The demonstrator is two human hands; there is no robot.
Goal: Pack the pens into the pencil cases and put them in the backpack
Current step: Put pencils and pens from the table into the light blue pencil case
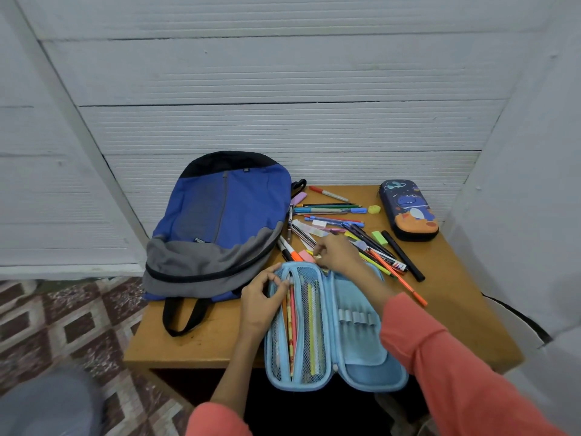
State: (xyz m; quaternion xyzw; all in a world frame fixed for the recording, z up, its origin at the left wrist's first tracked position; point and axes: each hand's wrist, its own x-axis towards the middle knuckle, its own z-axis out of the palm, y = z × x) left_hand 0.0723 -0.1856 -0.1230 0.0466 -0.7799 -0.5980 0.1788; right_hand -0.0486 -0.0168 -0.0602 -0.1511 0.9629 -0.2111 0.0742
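The open light-blue pencil case (361, 341) is lying at the bottom centre of the frame, hanging over the near edge of the desk (456, 309). Your left hand (261, 297) is pinching the top of a patterned pencil (291, 322) at the mouth of the mesh pocket (317, 328), where the packed pens are running bottom to top of the frame.

Just above the case, your right hand (339, 253) is curling its fingers (318, 251) onto the near edge of the loose pens (330, 212); I cannot tell whether they are gripping one. That hand is the nearer to the pile, and most pens there are lying crosswise or slanted, so each probably needs turning lengthwise.

The blue backpack (220, 221) is lying at centre left and the dinosaur pencil case (408, 209), zipped, at upper right.
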